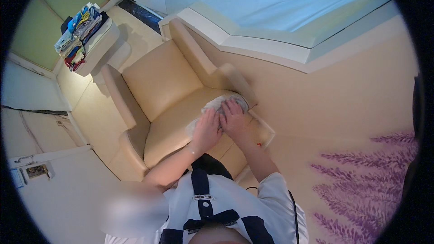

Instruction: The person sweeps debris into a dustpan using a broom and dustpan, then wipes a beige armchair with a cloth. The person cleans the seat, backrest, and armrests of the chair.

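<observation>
A beige leather-look armchair [169,71] stands before me. A crumpled white and grey cloth [213,103] lies bunched at the front right of its seat. My left hand [207,128] is on the left part of the cloth, fingers pointing away from me. Close beside it, my right hand [234,118] holds the greyer part, its fingers bent over the fabric. The hands nearly touch, and they hide part of the cloth. The palms and the cloth's underside are out of sight.
A pile of folded clothes [79,35] sits on a white stool or small table [105,42] beyond the chair. A white window ledge [264,45] and a beige wall [339,101] painted with purple plants run along the right. A small red thing [259,144] lies near the chair's front.
</observation>
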A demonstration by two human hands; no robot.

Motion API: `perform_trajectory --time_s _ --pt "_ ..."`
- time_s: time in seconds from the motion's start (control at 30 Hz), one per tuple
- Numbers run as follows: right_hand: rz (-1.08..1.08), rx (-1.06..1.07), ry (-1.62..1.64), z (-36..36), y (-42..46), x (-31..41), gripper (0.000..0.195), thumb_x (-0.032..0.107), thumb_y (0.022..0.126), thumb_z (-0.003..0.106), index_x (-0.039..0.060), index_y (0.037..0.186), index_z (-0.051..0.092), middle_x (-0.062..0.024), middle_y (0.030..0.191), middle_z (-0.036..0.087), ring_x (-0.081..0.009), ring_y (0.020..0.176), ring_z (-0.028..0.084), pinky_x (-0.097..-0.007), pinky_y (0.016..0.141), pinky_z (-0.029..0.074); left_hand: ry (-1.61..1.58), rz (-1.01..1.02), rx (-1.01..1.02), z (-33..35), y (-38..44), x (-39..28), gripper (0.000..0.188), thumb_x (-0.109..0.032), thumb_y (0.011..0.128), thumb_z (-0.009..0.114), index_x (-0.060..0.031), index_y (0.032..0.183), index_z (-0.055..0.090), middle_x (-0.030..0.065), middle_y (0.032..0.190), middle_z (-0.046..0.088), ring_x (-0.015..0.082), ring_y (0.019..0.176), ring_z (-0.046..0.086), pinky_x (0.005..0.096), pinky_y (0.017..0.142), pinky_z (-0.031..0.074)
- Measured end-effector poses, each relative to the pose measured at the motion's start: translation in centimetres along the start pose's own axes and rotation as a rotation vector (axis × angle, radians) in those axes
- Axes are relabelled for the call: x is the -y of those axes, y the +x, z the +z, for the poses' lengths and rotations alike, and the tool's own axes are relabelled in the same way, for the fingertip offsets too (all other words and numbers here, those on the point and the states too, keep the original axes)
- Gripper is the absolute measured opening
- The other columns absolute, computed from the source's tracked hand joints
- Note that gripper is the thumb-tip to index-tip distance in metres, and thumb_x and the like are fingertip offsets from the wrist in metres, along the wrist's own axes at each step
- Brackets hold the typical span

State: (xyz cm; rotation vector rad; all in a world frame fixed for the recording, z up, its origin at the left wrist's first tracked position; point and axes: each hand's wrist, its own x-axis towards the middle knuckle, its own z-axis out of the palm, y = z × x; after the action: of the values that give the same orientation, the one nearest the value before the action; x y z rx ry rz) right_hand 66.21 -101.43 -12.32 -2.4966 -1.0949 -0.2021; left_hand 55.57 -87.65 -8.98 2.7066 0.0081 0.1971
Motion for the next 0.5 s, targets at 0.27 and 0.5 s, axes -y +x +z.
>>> perform_trajectory --time_s 0.27,0.5 --pt "-0.161 0.074 0.101 0.6 -2.0 13.3 0.052 0.036 0.089 0.064 0.0078 0.132 0.059 -0.0150 0.141 0.052 -0.0386 0.133 0.044 -0.0520 0.111 0.035 0.028 -0.109 0.036 -5.6 -12.4 5.0 0.071 -0.031 0.086 0.067 0.0049 0.142 0.043 0.0286 0.147 0.044 0.0429 0.135 0.044 0.0513 0.112 0.035" --pt "-0.347 0.244 0.242 4.0 -4.0 26.5 0.050 0.035 0.089 0.063 0.0051 0.129 0.060 -0.0161 0.138 0.054 -0.0382 0.133 0.044 -0.0505 0.113 0.033 0.143 -0.219 0.083 -11.0 -25.2 11.3 0.062 -0.033 0.092 0.060 0.0040 0.140 0.046 0.0237 0.145 0.048 0.0385 0.139 0.041 0.0507 0.116 0.031"
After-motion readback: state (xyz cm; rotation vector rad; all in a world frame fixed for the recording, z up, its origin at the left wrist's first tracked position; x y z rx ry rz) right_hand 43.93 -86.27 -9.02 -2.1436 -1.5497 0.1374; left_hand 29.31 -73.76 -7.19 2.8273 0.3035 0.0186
